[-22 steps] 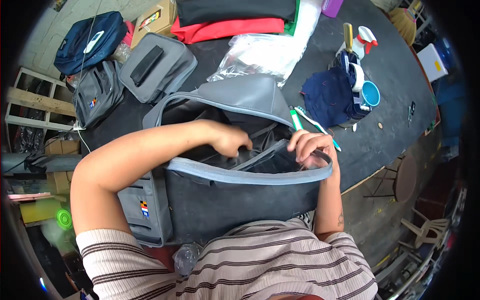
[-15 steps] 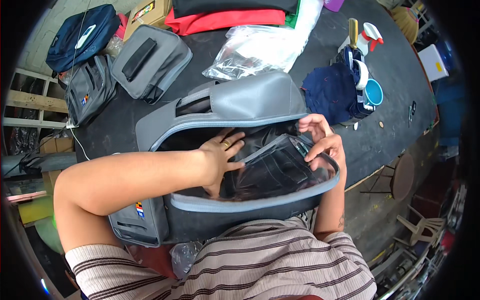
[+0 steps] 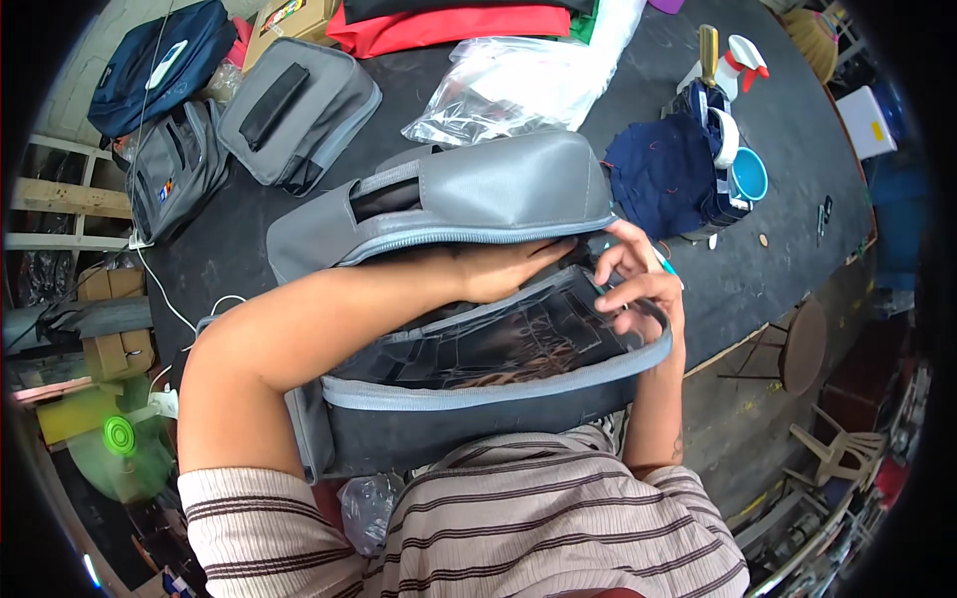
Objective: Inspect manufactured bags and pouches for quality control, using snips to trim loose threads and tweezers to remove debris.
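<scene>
Grey and gaping, the bag [image 3: 513, 184] lies at the middle of the frame on our black desk [image 3: 788, 224], its zipped front flap [image 3: 498, 396] folded down toward our striped shirt [image 3: 538, 508]. We have our left hand [image 3: 493, 273] inside it, the fingers straight and pressed together, their tips in shadow beneath the upper zip edge. Our right hand [image 3: 643, 281] is at the right end of the opening, fingers bent and spread apart; we cannot tell whether they pinch anything. Beyond the bag we see clear plastic [image 3: 513, 90] at the upper centre, and a grey case [image 3: 289, 115] at the upper left. At the upper right we see dark blue cloth [image 3: 653, 174], a blue cup [image 3: 750, 174] and a spray bottle [image 3: 740, 62]. We see a round stool [image 3: 804, 349] on the floor at the right.
</scene>
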A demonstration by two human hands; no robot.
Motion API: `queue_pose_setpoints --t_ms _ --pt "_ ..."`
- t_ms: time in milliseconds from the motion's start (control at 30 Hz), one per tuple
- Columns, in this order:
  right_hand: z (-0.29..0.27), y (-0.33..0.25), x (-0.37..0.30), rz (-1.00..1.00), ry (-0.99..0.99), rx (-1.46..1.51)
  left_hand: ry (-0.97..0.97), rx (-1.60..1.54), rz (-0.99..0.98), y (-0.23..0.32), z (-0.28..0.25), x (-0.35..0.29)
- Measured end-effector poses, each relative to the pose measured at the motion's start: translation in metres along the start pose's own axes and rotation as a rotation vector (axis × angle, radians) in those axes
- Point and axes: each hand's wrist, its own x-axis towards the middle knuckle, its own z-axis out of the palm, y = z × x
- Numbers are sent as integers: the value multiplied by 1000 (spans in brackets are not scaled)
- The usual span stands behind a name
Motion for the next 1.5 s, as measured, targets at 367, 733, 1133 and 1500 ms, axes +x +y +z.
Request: queue_pose_setpoints --t_ms 367,733,1133,1500 --pt "-4 -13 1 55 -125 -218 142 -124 -47 20 9 -35" --pt "42 -11 9 13 -277 -182 -92 998 128 -1 29 -155" --pt "38 -22 2 16 -48 -211 -453 -247 -418 26 -44 -64" --pt "-1 0 -28 355 32 -1317 432 -1334 -915 38 -21 5"
